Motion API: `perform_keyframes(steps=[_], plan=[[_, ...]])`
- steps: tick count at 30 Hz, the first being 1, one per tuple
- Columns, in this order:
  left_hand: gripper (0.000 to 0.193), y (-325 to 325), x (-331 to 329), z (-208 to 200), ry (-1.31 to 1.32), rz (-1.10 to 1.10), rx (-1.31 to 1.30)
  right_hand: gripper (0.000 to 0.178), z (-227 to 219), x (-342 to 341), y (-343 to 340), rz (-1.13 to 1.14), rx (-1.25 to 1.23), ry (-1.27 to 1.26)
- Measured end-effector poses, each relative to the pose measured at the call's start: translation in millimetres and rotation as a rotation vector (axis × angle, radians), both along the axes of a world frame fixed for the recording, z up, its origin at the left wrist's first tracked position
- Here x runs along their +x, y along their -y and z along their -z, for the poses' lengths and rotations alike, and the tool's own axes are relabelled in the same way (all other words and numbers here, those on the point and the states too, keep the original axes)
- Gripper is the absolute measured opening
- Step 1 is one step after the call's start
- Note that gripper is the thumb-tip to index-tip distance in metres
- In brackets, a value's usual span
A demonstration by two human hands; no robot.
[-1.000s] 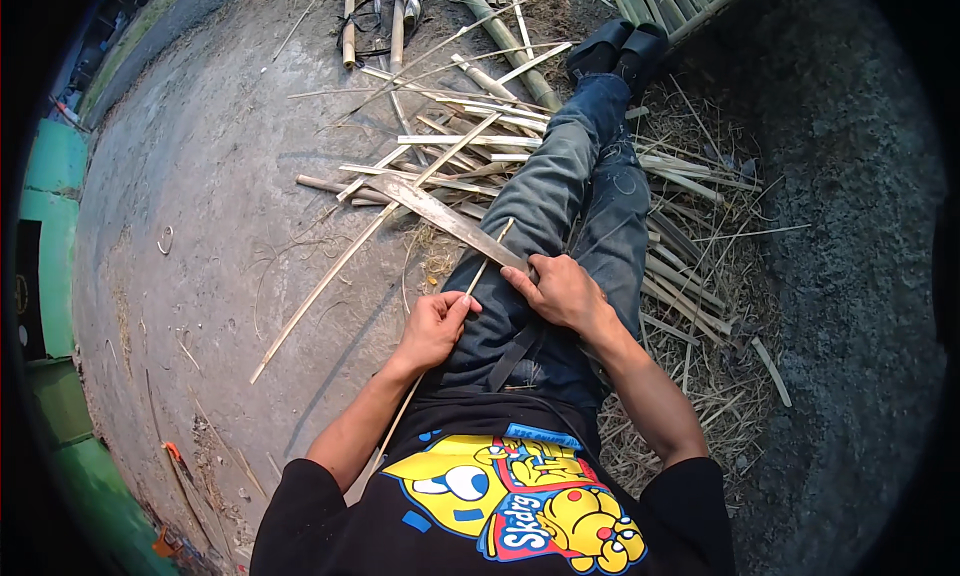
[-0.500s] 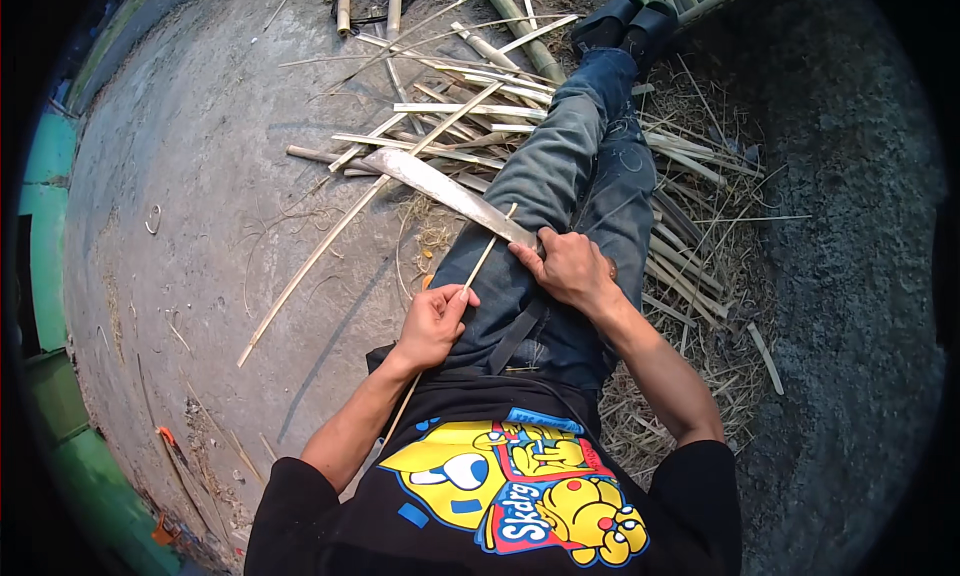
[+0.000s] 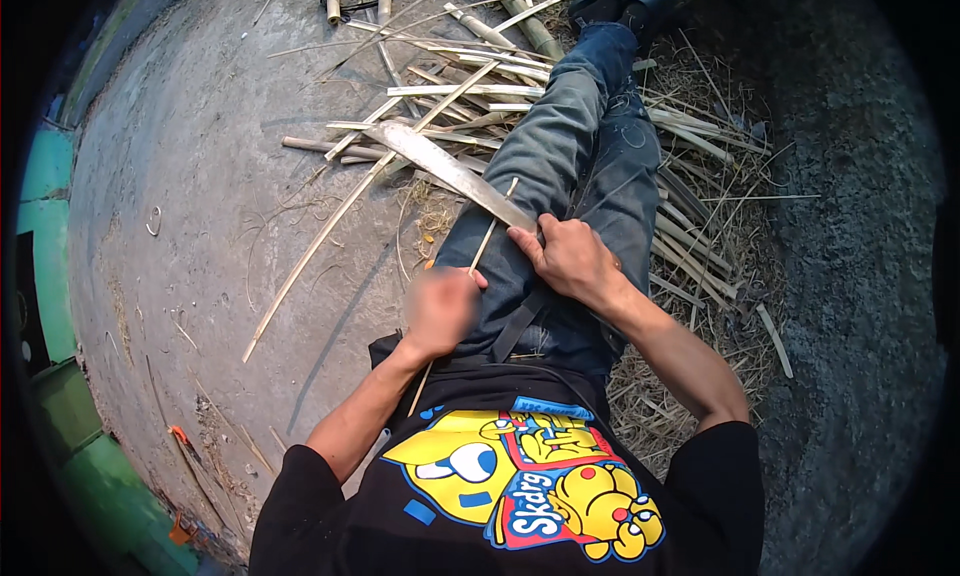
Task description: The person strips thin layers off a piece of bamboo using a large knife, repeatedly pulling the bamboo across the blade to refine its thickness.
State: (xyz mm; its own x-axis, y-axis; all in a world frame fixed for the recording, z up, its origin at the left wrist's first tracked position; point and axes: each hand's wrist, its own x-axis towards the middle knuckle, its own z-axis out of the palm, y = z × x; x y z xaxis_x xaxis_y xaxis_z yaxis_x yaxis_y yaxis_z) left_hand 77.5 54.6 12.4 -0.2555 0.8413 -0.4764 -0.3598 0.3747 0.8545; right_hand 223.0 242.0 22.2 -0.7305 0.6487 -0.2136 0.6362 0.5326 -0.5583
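A thin bamboo strip (image 3: 484, 246) slants across my thigh, pinched in my left hand (image 3: 443, 311). Blur covers most of that hand, but the strip comes out on both sides of it, its lower end lying over my shirt. My right hand (image 3: 570, 261) grips a large knife (image 3: 450, 168) at the handle, which the fingers hide. The wide blade points to the far left, its flat side up, and crosses the strip just short of the strip's far end. Blade and strip meet over my jeans (image 3: 555, 146).
Split bamboo pieces (image 3: 465, 91) lie heaped beyond the knife and right of my legs (image 3: 690, 246), over shavings (image 3: 660, 401). One long slat (image 3: 315, 266) stretches left across the ground. A thick bamboo pole (image 3: 525, 21) lies near my feet. Green panels (image 3: 45, 246) stand far left.
The strip has slid slightly away from me, with a bit more of it beyond the blade. My left hand has shifted slightly forward. The whole view has tilted a little.
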Motion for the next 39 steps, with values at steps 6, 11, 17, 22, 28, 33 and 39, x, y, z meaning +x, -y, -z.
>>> perform_keyframes(steps=[6,11,17,22,28,33,39], plan=[[0.025,-9,5,-1,-0.07,-0.017,-0.002,0.066,-1,4,-27,-0.082,0.146,0.015],[0.024,-11,0,6,-0.066,0.023,0.032,0.065,2,23,-51,-0.169,0.233,0.066],[0.028,0,2,-7,-0.055,-0.008,0.008,0.055,-24,2,-9,-0.206,0.125,-0.033],[0.03,-3,-2,-5,0.007,-0.022,-0.036,0.058,0,5,10,-0.274,0.22,-0.05],[0.029,0,-2,-2,-0.301,0.067,-0.007,0.064,-30,0,-28,-0.049,-0.086,0.152],[0.03,-13,-9,-20,-0.299,0.174,-0.116,0.065,-27,10,-38,-0.01,-0.062,0.175],[0.031,-17,-17,-16,-0.437,0.215,-0.066,0.06,-26,11,-32,0.006,-0.084,0.11]])
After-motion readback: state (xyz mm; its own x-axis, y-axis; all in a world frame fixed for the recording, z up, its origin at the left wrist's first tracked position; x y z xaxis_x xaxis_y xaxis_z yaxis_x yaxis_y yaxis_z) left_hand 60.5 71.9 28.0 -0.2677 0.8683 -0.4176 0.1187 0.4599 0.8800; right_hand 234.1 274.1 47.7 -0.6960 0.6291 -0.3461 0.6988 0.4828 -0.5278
